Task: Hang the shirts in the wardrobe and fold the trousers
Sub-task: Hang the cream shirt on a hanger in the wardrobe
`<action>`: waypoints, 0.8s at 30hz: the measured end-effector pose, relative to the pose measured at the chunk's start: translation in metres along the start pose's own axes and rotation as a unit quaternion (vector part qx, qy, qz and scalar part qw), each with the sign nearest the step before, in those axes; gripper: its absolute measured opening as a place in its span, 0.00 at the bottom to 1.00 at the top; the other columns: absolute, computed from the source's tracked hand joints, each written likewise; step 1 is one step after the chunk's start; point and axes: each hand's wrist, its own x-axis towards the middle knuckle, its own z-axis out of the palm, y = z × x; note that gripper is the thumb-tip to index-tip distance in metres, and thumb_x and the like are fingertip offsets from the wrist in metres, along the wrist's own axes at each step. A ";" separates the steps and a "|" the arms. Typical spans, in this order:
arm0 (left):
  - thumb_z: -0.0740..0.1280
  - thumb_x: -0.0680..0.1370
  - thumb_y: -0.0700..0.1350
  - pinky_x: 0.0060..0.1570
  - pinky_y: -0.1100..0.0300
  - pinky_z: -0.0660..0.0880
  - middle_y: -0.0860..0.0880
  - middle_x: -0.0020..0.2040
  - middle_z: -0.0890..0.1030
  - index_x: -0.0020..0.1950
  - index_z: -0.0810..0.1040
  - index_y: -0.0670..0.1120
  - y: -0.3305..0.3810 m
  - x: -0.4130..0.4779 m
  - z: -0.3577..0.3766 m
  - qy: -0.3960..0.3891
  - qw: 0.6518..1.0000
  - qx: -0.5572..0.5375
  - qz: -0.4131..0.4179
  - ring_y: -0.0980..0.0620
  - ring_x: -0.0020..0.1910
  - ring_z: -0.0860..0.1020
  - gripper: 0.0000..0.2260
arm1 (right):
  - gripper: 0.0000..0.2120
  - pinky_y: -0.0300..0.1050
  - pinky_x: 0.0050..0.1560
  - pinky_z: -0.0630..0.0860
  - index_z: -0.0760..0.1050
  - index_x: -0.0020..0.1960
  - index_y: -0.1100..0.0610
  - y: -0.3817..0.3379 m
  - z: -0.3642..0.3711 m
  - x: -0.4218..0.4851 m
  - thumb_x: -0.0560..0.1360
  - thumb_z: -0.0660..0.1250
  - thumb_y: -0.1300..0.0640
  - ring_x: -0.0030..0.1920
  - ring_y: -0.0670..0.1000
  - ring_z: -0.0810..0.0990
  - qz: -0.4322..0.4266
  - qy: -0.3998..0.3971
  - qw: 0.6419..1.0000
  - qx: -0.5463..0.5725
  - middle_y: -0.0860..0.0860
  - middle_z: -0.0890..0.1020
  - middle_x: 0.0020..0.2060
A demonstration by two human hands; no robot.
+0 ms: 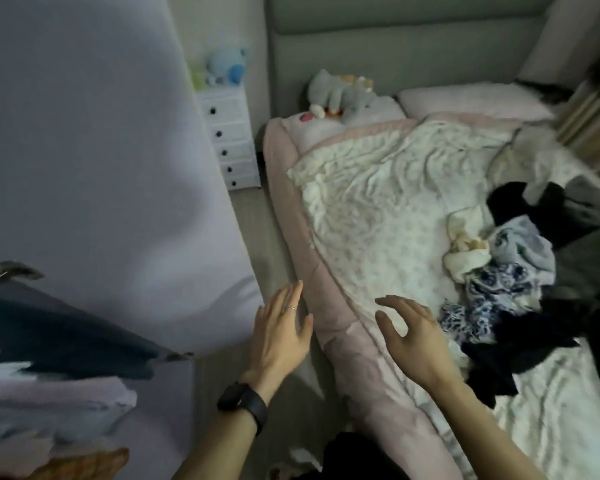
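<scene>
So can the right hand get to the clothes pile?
Probably yes. The right hand hovers open just beside the clothes pile, with only bare quilt between them.

To the right of the fingers [392, 302] of the right hand [414, 336], the pile of clothes [510, 282] is so tangled that one cannot tell shirts from trousers, and its dark part runs out past the right edge. To the left of the fingers [290, 299] of the left hand [280, 329], a big pale surface [84, 150] is blurred, and the dark and pale garments [66, 337] under it are smeared and cut by the left and bottom edges. Far beyond the fingertips, the soft toys [340, 95] are too blurred to identify.
</scene>
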 end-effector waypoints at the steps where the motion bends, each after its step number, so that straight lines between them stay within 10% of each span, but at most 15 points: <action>1: 0.58 0.80 0.57 0.71 0.48 0.69 0.46 0.75 0.72 0.79 0.66 0.47 0.012 0.009 0.007 -0.010 1.000 0.006 0.019 0.45 0.73 0.71 0.29 | 0.09 0.40 0.60 0.68 0.82 0.59 0.49 0.012 -0.007 -0.002 0.79 0.70 0.55 0.60 0.48 0.75 0.029 0.000 1.000 0.005 0.44 0.82 0.57; 24: 0.57 0.84 0.55 0.79 0.48 0.51 0.54 0.83 0.53 0.83 0.50 0.55 0.229 0.252 0.188 -0.257 0.937 0.112 0.206 0.51 0.82 0.50 0.29 | 0.17 0.46 0.61 0.70 0.75 0.68 0.48 0.243 -0.120 0.101 0.82 0.63 0.45 0.64 0.54 0.73 0.277 0.020 0.961 -0.018 0.46 0.79 0.61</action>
